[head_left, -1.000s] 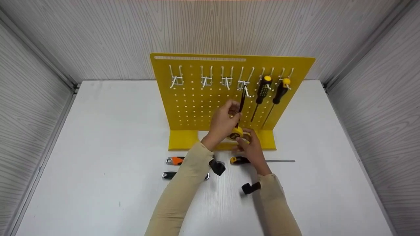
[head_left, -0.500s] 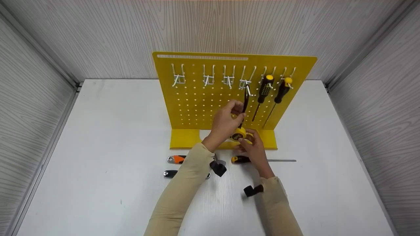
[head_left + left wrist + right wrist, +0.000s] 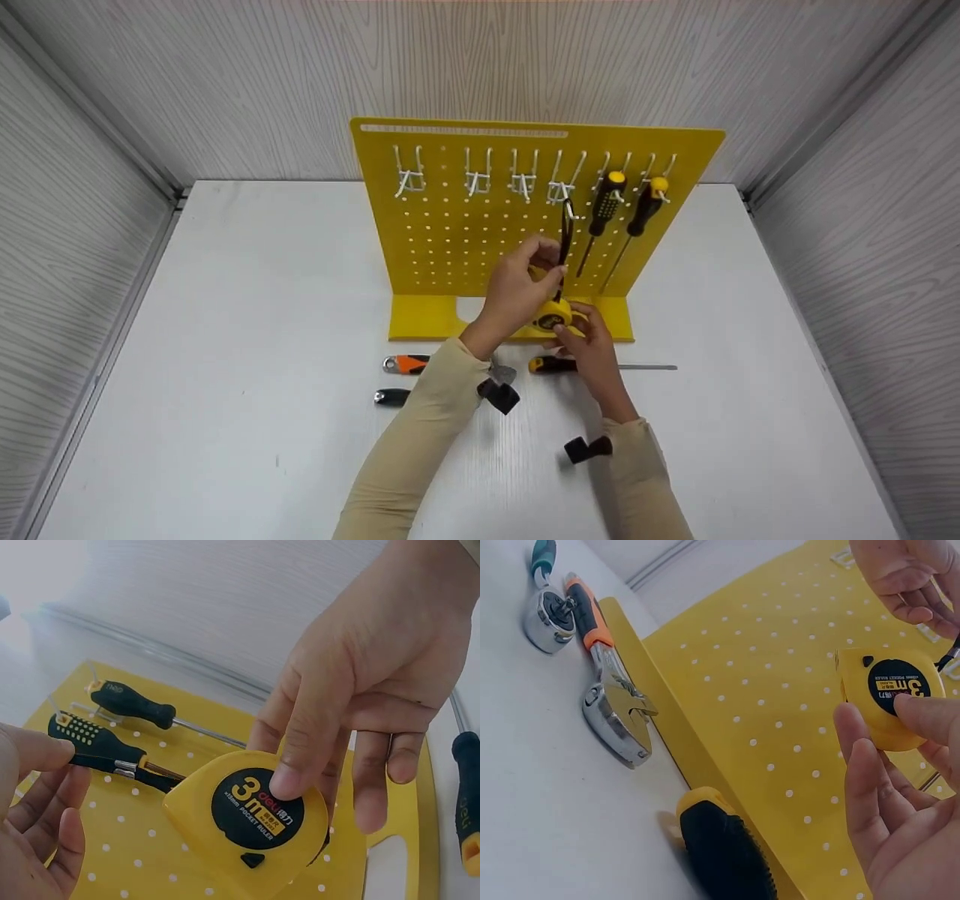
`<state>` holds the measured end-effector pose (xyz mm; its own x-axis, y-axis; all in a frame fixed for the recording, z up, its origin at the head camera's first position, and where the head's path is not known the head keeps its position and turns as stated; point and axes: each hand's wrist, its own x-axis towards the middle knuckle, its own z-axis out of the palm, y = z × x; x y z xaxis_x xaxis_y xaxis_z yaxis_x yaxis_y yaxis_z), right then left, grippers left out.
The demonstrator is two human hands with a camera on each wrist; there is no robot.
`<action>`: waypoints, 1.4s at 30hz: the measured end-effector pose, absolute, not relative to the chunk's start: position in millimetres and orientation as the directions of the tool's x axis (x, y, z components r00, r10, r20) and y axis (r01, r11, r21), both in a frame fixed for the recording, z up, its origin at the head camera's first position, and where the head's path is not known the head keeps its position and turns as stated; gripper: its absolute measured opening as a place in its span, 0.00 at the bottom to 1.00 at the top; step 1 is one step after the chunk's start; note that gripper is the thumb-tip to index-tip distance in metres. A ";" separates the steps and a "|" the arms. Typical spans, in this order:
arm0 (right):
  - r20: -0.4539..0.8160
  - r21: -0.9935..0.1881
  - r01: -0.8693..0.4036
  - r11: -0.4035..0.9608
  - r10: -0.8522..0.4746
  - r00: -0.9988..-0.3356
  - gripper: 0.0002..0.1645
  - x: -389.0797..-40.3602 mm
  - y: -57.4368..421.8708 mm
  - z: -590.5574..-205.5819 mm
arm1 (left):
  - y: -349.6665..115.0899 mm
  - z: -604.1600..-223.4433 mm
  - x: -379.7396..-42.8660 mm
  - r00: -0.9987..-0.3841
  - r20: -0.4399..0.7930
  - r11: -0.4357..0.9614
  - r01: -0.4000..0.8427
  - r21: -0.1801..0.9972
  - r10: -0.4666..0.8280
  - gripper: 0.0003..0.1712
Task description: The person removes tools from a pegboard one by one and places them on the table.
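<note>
Right hand (image 3: 900, 787) pinching yellow tape measure (image 3: 889, 694) against yellow pegboard (image 3: 765, 705), adjustable wrench (image 3: 611, 701) on table (image 3: 547, 817)

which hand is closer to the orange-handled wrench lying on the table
Left. The left hand is up at the pegboard, its forearm passing just right of the orange-handled wrench. The right hand, holding the tape measure, sits farther right.

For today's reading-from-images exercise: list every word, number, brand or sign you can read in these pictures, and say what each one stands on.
"3 m": large yellow figures on the black round label of the yellow tape measure, held by the right hand.
"deli": red brand word on the same label; the characters beside it are too small to read.
"POCKET RULER": small line beneath; the text before it is blurred.
Lettering on the screwdriver handle: unreadable.
</note>
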<state>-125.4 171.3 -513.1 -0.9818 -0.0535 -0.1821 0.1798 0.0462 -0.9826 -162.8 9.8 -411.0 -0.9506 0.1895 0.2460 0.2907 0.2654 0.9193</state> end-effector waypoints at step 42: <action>-0.116 -0.963 0.102 -0.248 0.042 -0.992 0.17 -96.0 194.6 -478.0 | 6.8 -384.7 -132.3 -0.862 0.448 0.169 0.491 0.855 0.236 0.11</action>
<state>-96.0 194.6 -478.0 -0.9924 0.0416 -0.1162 0.1024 -0.2478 -0.9634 -132.3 6.8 -384.7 -0.8622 0.2362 0.4482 0.4907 0.1695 0.8547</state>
